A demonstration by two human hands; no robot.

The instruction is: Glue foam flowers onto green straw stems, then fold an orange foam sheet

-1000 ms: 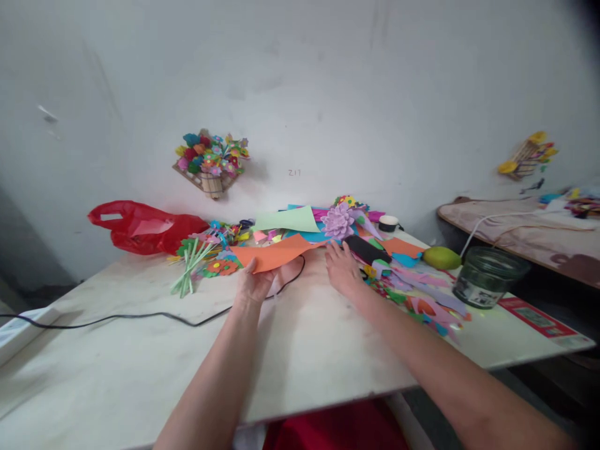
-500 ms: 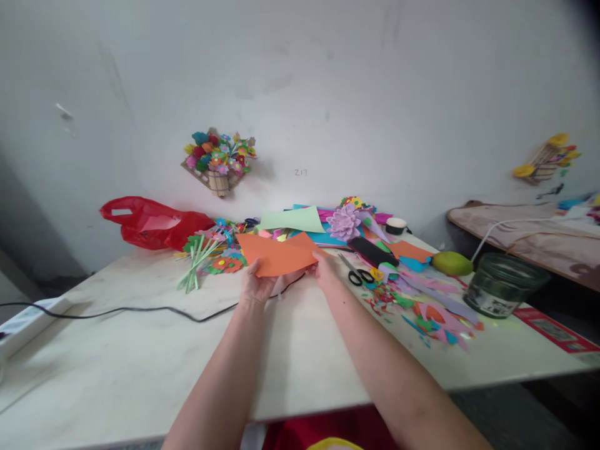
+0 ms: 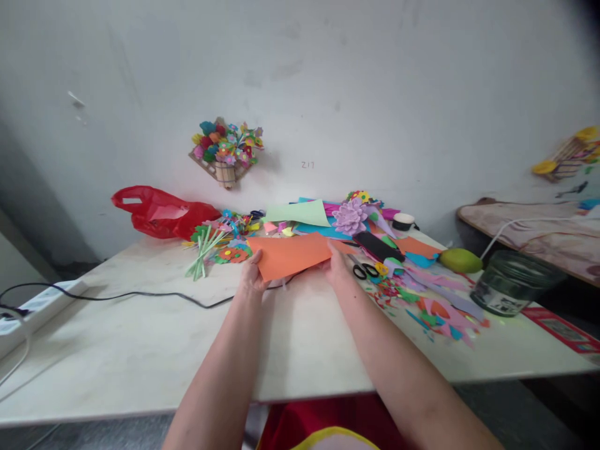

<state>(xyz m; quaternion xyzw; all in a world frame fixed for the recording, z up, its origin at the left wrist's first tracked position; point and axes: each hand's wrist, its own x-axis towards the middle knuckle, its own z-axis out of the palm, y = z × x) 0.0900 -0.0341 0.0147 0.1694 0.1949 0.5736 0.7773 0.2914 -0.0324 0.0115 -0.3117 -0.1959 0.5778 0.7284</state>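
the pale flat desk (image 3: 304, 356) carries everything; both bare forearms reach in over its near edge. toward the middle of the desk, the left hand (image 3: 253, 279) has its fingers closed on the near left edge of a rectangular orange paper sheet (image 3: 293, 253), and the right hand (image 3: 338, 270) pinches the sheet's right edge, fingers bent onto it. the sheet sits tilted just above the desk between the two hands. a thin black cable (image 3: 140, 295) runs from under the sheet toward the left edge. just right of the right hand lie black-handled scissors (image 3: 366, 270) among coloured paper scraps (image 3: 435, 309). a dark green glass jar (image 3: 510, 284) stands near the right edge. at the far edge lie a crumpled red plastic bag (image 3: 159, 212) and a lilac paper flower (image 3: 349, 217).
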